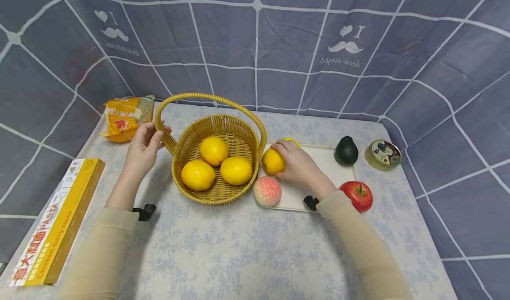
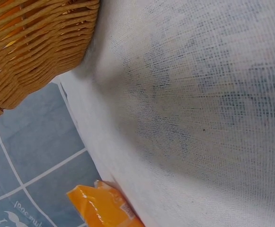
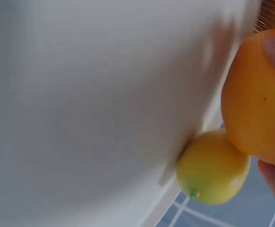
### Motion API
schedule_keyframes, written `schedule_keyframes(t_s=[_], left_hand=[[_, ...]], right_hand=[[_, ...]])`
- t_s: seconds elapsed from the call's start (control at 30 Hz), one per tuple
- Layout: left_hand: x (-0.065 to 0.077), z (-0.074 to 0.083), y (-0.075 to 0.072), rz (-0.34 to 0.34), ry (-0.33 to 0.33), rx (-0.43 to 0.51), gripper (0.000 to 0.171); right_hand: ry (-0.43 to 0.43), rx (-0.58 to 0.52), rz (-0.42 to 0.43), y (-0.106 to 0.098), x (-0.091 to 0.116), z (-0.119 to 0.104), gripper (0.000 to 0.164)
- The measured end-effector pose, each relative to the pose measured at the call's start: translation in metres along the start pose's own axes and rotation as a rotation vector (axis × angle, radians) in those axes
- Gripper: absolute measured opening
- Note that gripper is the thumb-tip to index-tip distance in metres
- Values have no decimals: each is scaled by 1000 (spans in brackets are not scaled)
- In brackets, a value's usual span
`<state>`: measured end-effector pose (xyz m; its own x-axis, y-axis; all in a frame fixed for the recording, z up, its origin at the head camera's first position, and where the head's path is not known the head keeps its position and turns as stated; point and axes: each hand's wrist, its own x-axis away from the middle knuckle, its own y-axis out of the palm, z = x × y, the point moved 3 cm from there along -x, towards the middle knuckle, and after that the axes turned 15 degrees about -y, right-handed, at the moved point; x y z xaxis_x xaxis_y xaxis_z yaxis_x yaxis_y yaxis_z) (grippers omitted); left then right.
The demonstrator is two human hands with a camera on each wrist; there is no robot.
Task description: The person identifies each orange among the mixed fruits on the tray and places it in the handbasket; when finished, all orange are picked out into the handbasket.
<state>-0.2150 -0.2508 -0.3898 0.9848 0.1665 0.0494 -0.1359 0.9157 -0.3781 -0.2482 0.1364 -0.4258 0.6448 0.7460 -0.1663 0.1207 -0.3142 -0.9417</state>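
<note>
A yellow wicker basket [image 1: 175, 176] with a tall arched handle [image 1: 211, 97] stands mid-table, holding three oval yellow fruits [image 1: 214, 151]. My left hand [image 1: 144, 147] pinches the left foot of the handle between thumb and fingers. Over the left end of a white tray [image 1: 307, 189], just right of the basket, my right hand [image 1: 296, 163] grips an oval orange-yellow fruit [image 3: 255, 101]. Behind that hand, mostly hidden from the head view, is a brighter yellow lemon [image 3: 213, 168] with a greenish tip. A pink peach [image 1: 267, 191] sits at the tray's near left corner.
A dark green avocado [image 1: 346, 151] and a red apple [image 1: 357, 196] are by the tray's right end, with a round tin [image 1: 383, 154] beyond. Leftward are an orange snack bag [image 1: 126, 118] and a long pasta box [image 1: 59, 222]. Grey checked cloth [image 1: 223, 39] hangs around the table.
</note>
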Motion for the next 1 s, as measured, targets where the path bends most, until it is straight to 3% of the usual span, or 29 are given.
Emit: schedule_keyframes(t_s=[0.27, 0.4, 0.53, 0.67, 0.8, 1.0], left_hand=[[0, -1, 1, 9, -8, -33, 44], [-2, -1, 0, 7, -19, -37, 44], [-2, -1, -1, -5, -18, -32, 41], [-1, -1, 0, 2, -4, -21, 42], [-1, -1, 0, 13, 3, -11, 46], [-2, 0, 0, 18, 1, -23, 49]], right_hand=[[104, -206, 113, -23, 20, -1, 80], [135, -299, 133, -35, 26, -15, 80], [101, -372, 124, -43, 27, -37, 78], [26, -431, 103, -46, 20, -61, 74], [-16, -422, 82, -44, 6, -80, 75], [6, -372, 48, -38, -20, -99, 81]])
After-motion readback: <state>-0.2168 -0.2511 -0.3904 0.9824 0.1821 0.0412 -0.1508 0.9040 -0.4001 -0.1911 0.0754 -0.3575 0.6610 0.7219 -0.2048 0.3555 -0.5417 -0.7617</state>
